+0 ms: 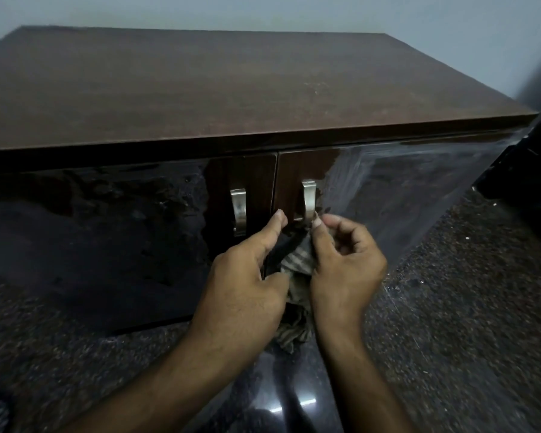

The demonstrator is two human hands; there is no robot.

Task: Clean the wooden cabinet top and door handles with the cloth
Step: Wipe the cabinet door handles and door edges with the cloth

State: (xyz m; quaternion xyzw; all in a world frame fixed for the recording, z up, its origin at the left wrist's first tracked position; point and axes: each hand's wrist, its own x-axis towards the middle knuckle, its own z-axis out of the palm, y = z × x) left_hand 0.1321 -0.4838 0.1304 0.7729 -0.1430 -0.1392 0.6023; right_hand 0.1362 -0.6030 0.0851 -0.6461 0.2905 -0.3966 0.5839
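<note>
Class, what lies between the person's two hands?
In the head view, the striped cloth lies between the left hand and right hand, hanging below them.

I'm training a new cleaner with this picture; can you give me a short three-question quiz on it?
1. True or false: the cloth is lying on the cabinet top.
2. Which door handle are the hands working at? A) left handle B) right handle C) neither
3. Fill in: the cloth is held by ____ hands.

Key
1. False: the left hand and right hand hold it in front of the doors.
2. B: both hands are at its lower end.
3. Both.
</note>
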